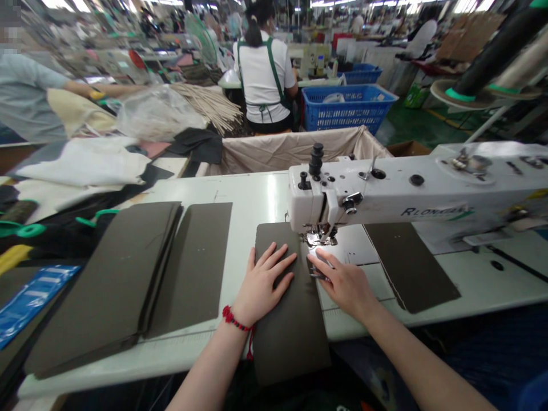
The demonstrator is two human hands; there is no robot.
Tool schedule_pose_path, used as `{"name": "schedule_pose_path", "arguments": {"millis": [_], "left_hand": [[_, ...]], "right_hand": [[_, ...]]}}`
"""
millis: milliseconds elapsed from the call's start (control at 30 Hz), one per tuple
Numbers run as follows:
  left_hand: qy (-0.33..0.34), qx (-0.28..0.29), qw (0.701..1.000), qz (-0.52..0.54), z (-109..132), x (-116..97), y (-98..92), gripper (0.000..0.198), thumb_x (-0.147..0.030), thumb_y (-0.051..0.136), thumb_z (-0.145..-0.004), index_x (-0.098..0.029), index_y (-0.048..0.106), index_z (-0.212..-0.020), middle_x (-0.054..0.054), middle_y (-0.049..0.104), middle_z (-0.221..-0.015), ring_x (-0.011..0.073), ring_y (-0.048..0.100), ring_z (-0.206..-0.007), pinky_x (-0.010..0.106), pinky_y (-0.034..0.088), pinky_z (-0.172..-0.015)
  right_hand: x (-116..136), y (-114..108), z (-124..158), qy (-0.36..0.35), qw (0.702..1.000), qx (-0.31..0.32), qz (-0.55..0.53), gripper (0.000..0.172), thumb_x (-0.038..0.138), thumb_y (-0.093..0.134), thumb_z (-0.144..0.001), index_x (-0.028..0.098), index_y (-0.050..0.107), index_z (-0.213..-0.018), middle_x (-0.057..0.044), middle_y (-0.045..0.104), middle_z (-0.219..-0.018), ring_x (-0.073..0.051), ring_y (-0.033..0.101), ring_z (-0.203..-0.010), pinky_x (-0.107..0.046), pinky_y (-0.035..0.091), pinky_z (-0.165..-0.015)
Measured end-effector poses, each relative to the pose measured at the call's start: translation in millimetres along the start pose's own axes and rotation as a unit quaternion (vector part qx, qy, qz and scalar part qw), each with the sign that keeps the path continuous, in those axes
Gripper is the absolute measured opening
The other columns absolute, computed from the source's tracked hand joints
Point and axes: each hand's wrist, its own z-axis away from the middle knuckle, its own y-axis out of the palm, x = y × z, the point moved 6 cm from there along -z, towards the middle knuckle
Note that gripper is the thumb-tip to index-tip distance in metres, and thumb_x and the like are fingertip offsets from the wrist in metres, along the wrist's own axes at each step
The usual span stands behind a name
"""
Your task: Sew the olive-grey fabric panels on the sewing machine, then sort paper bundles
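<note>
A dark olive-grey fabric panel (291, 325) lies lengthwise under the presser foot (319, 237) of a white sewing machine (368, 188), its near end hanging past the table edge. My left hand (268, 279) rests flat on it with fingers spread, a red and black bracelet at the wrist. Beside the panel's right edge, close in front of the foot, is my right hand (342, 279), fingers stretched forward and pressing down. A small shiny piece shows beneath those fingers; I cannot make out what it is.
Left on the pale table (252, 194) sit a stack of dark panels (111, 268) and another panel (201, 257). A further panel (411, 262) lies right of the needle. Behind stand a cloth-lined bin (265, 154), a blue basket (346, 105) and a seated person (265, 74).
</note>
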Motion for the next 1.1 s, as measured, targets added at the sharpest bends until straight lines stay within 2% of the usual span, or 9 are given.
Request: {"name": "schedule_pose_path", "arguments": {"millis": [1100], "left_hand": [[-0.004,-0.011,1.000,0.017,-0.7,-0.4,-0.2,0.043,-0.037,0.042,-0.097,-0.038,0.044,-0.140,-0.001,0.040,-0.152,0.0260,0.024,-0.145,0.062,0.007,-0.117]], "right_hand": [[-1.1,1.2,0.4,0.000,1.000,-0.002,-0.006,0.050,0.034,0.044,-0.096,0.038,0.038,-0.145,-0.001,0.038,-0.152,-0.019,0.067,-0.089,-0.033,0.051,-0.071]]}}
